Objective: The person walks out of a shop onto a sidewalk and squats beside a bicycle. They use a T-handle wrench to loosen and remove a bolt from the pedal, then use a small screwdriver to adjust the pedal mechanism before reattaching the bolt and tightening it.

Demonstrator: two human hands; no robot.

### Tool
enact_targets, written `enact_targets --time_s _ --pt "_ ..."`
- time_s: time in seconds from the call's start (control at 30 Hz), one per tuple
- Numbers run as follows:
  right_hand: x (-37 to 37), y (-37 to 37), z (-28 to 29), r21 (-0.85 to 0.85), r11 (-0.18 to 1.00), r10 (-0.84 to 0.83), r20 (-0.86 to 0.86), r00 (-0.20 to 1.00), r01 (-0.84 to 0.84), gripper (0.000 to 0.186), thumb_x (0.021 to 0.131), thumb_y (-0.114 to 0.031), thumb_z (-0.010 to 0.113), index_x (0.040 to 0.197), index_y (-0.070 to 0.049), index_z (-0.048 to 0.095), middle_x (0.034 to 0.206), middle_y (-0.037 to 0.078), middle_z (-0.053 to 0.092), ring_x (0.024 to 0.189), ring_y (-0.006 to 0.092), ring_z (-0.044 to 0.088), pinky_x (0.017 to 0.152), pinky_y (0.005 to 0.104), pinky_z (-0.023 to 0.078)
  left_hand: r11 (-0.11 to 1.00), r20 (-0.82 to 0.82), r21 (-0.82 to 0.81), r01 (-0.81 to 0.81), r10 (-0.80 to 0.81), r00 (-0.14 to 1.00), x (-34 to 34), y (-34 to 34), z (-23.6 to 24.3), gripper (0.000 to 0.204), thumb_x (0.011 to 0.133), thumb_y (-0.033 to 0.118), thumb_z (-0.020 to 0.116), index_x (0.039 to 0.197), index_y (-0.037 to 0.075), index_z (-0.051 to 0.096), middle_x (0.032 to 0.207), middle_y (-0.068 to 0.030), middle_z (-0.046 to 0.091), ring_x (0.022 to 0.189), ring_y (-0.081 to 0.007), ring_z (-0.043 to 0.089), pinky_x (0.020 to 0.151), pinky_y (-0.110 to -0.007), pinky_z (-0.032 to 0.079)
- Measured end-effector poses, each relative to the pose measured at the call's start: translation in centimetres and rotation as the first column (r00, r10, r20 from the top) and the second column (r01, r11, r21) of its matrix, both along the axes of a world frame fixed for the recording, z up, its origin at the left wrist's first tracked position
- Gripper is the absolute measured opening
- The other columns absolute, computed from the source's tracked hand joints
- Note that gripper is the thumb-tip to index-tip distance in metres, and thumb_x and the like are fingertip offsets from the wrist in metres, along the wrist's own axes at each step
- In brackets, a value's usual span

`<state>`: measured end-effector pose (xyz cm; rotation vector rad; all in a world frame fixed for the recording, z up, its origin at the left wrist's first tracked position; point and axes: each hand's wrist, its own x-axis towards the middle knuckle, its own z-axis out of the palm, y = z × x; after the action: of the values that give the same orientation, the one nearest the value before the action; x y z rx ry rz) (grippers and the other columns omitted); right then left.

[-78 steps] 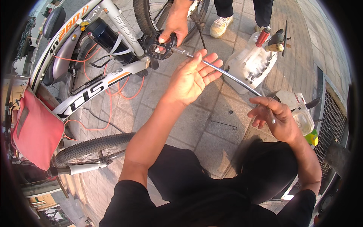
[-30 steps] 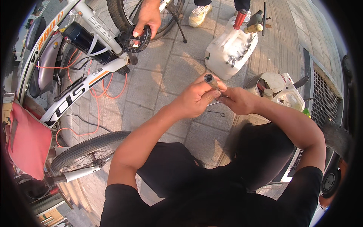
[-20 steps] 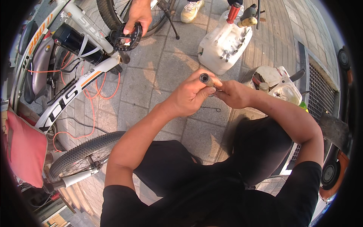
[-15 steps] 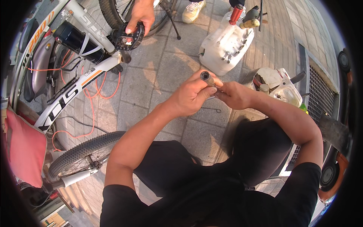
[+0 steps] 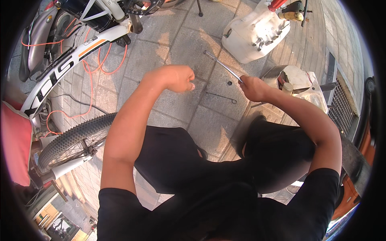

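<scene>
Outdoors, on grey stone paving [image 5: 157, 108], slabs laid close, with a strip of narrower boards or pavers toward the right edge, where a metal grate [image 5: 345, 109] runs. Left edge of the paving carries a white bicycle frame [image 5: 80, 61], a knobbly tyre [image 5: 72, 136] nearer the person, and a red cloth bag [image 5: 16, 140] cut by the rim of the view; an orange cord [image 5: 91, 94] loops over the slabs beside the frame. Far right part of the paving: white plastic jug [image 5: 236, 41], dark metal pieces on its upper face, a red handle [image 5: 277, 4] and other handles at its far end. Nearer, close to the grate's left edge, a cut-open pale container [image 5: 309, 79] with odds and ends inside. The right hand [image 5: 255, 89] grips a slim metal rod tool [image 5: 228, 70] by its near end; the tool slants away up and leftward over the slabs, head lying between the two hands but farther out, well apart from the left. Left hand [image 5: 177, 78] held over the paving, fingers curled inward; cannot tell whether anything is inside. Between the hands, on one slab: a small dark round piece [image 5: 229, 83] and, just nearer, a hooked wire [image 5: 221, 97], its straight end by that slab's left edge.
</scene>
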<state>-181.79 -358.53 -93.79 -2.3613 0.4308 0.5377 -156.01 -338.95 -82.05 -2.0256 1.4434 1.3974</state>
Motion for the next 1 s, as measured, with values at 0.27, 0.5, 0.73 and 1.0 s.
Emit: enact_targets --time_s 0.27,0.5,0.73,1.0 --pt "4.1 0.2 -1.4 -0.22 0.972 0.037 -0.214 0.976 -0.086 0.031 0.09 -0.005 0.048 0.119 0.005 0.054 0.106 0.031 0.071 0.105 0.0445 0.07 0.09 0.0534 0.054 0.971 -0.057 -0.058 -0.231 0.228 0.972 2.8 0.6 -2.8 0.041 0.099 0.03 0.066 0.13 0.004 0.066 0.124 -0.0185 0.071 0.117 -0.0319 0.067 0.099 -0.041 0.051" --pt "6.2 -0.1 2.4 -0.243 0.967 0.038 -0.171 0.985 -0.08 0.05 0.09 -0.005 0.048 0.139 -0.006 0.055 0.113 0.029 0.071 0.106 0.0423 0.07 0.092 0.0526 0.053 0.956 -0.054 -0.114 -0.271 0.267 0.962 5.5 3.2 -6.7 0.036 0.099 0.029 0.064 0.125 0.004 0.069 0.121 -0.017 0.073 0.113 -0.0306 0.069 0.097 -0.041 0.052" --pt "5.5 0.6 0.9 -0.219 0.974 0.007 -0.21 0.978 -0.054 0.052 0.092 -0.006 0.045 0.143 -0.012 0.055 0.112 0.027 0.072 0.107 0.0439 0.068 0.092 0.0533 0.052 0.942 -0.045 -0.133 -0.307 0.304 0.952 5.8 3.6 -7.4 0.033 0.099 0.027 0.064 0.122 0.005 0.071 0.115 -0.0146 0.074 0.107 -0.0268 0.069 0.094 -0.041 0.052" --pt "5.6 0.3 1.6 -0.211 0.977 -0.004 -0.17 0.985 -0.032 0.045 0.095 -0.011 0.045 0.138 -0.011 0.058 0.114 0.028 0.071 0.109 0.0447 0.067 0.094 0.0528 0.052 0.948 -0.061 -0.113 -0.297 0.292 0.955 5.8 3.7 -7.5 0.03 0.1 0.026 0.063 0.12 0.005 0.071 0.111 -0.0118 0.074 0.102 -0.0244 0.069 0.091 -0.04 0.052"
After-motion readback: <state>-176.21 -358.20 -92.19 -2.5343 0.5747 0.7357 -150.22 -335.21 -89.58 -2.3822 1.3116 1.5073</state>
